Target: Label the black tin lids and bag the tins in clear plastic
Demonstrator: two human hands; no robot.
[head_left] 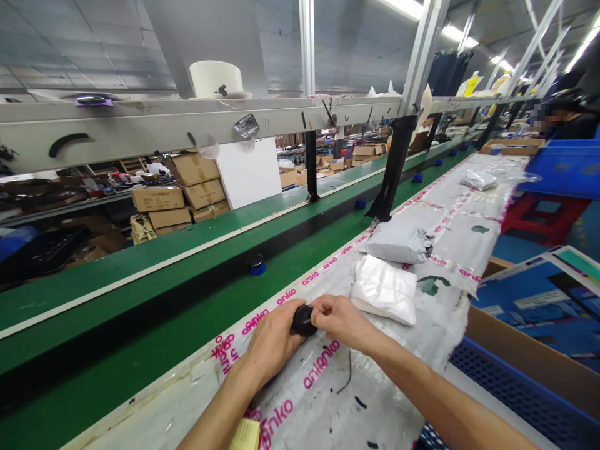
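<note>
My left hand [277,334] is closed around a round black disc-shaped piece [304,320], gripping its left side above the plastic-covered bench [375,387]. At the disc's right edge, my right hand [338,319] is pinched, its fingertips touching the black face. Whatever lies between those fingertips is hidden or too small to name. A small pale mark shows on the disc's face. Just beyond my right hand lies a folded white plastic packet [384,289], with a grey plastic bag [397,241] behind it.
Beyond the bench runs a green conveyor belt [206,322] carrying a round black-and-blue piece [256,264] and several more farther along. A black-wrapped post [391,169] rises by the belt. At right are a blue basket [520,390], a cardboard box [529,340] and a red stool [544,215].
</note>
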